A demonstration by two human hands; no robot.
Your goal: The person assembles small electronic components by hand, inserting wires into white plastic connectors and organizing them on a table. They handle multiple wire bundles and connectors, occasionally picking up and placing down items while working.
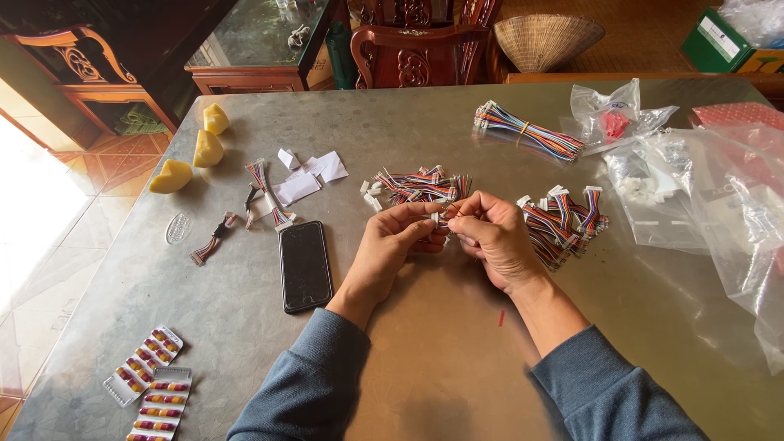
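My left hand and my right hand meet at the middle of the grey metal table. Both pinch one small multicoloured wire harness with a white connector between the fingertips. Just behind the hands lies a pile of similar wire harnesses. A second pile of harnesses with white plugs rests to the right of my right hand.
A black phone lies left of my left forearm. Loose harnesses, paper scraps, yellow wedges and capsule blister packs sit at left. A banded wire bundle and clear plastic bags lie at right.
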